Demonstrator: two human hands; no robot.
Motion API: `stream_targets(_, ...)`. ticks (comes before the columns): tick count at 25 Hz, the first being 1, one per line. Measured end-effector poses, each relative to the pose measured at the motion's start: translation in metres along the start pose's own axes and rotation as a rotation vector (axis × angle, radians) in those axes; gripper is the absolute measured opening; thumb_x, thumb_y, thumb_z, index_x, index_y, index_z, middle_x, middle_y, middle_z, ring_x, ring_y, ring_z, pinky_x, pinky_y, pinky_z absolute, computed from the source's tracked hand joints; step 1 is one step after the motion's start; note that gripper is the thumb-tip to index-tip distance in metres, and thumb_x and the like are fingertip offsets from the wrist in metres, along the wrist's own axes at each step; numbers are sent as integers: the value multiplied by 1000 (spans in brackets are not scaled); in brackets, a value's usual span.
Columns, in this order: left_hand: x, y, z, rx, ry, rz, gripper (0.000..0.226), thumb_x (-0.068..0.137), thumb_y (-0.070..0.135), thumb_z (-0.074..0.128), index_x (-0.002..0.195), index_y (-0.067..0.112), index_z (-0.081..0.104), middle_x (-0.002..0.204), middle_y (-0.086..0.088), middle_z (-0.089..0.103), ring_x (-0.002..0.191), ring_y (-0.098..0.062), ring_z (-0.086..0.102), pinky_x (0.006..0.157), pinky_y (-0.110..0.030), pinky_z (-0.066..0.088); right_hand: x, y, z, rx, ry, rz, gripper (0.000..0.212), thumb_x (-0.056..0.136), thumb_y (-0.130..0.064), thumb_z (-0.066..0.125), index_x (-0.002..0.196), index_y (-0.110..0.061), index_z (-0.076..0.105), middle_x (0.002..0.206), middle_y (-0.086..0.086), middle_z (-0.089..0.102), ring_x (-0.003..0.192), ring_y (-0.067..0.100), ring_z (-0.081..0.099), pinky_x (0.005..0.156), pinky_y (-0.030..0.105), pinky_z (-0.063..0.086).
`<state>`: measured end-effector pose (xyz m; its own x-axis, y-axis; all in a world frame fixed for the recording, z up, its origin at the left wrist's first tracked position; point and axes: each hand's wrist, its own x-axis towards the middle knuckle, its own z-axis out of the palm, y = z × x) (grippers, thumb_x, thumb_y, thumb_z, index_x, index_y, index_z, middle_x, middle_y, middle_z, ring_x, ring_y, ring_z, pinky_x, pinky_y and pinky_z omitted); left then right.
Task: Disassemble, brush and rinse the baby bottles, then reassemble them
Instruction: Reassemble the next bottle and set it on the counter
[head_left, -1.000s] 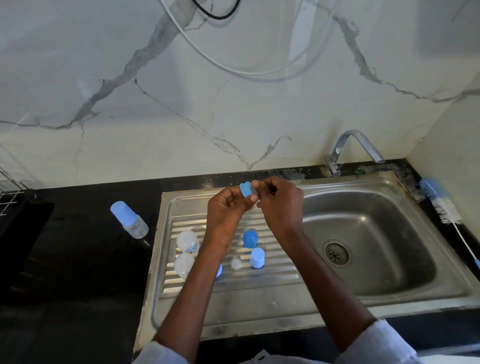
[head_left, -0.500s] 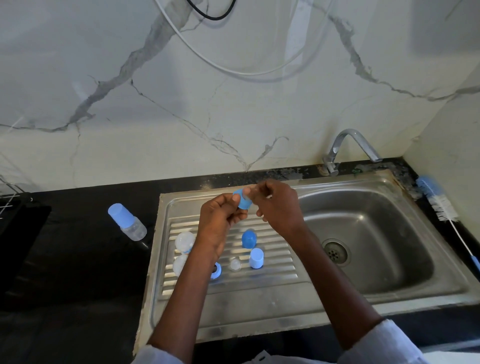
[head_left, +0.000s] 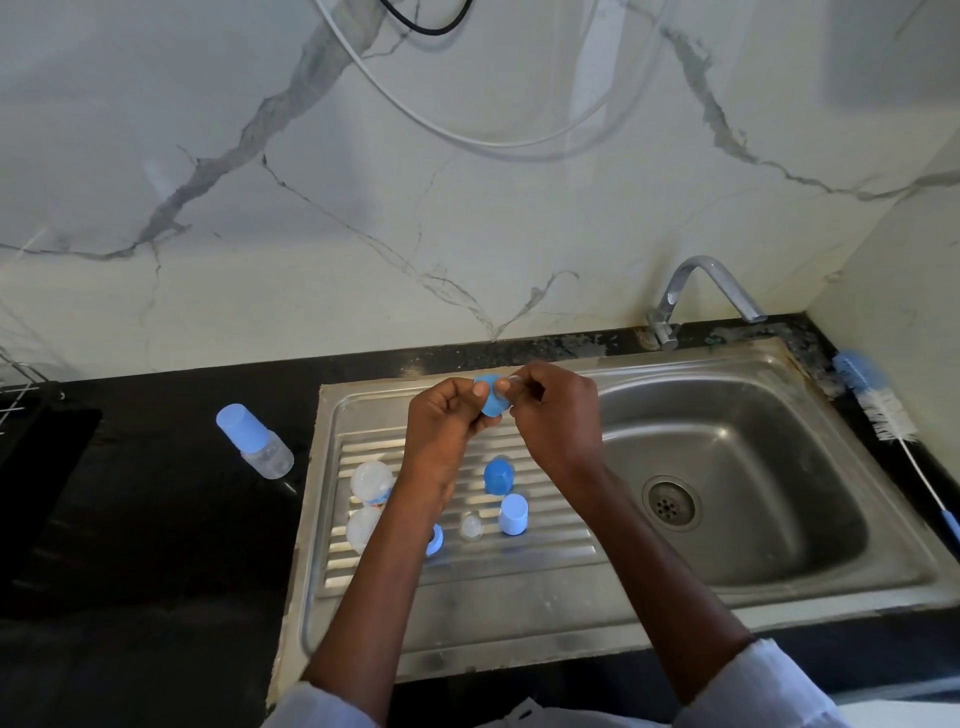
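Above steel sink (head_left: 675, 618), left hand (head_left: 447, 426) and right hand (head_left: 553, 415) pinch blue ring (head_left: 491, 400), seemingly.

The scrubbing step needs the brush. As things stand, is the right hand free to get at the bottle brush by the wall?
Probably not yet. The right hand pinches a clear teat at the blue ring that the left hand holds. The bottle brush lies unobstructed on the counter right of the sink.
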<state>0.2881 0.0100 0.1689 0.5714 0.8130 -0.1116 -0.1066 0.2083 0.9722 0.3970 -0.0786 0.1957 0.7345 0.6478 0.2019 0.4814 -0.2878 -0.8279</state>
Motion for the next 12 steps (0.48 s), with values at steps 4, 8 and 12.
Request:
stream_targets(4,3,4,-3,61,-51,-12,26,100,21,66,104,-4,74,101,-19,77,97,-33,73,87,-37,61,6,2,-6,63,-53,84,22,94,-29,72,78,-14,72,67,-2,70,67,21,71,70,44,59)
stream_targets(8,-2,5,-1,-70,-106,-31,41,90,32,74,110,-4,73,107,-20,76,104,-31,74,95,-38,59,4,-4,-4,59,-30,127,37,92,-49,72,72,-17,70,64,-2,70,63,16,71,68,43,60)
stream_targets(12,-4,3,1,-84,-50,18,35,87,32,75,106,3,76,102,-16,78,96,-26,75,82,-30,59,4,-3,-7,94,-71,39,18,93,-41,74,99,-24,75,87,-12,72,77,5,69,71,23,55)
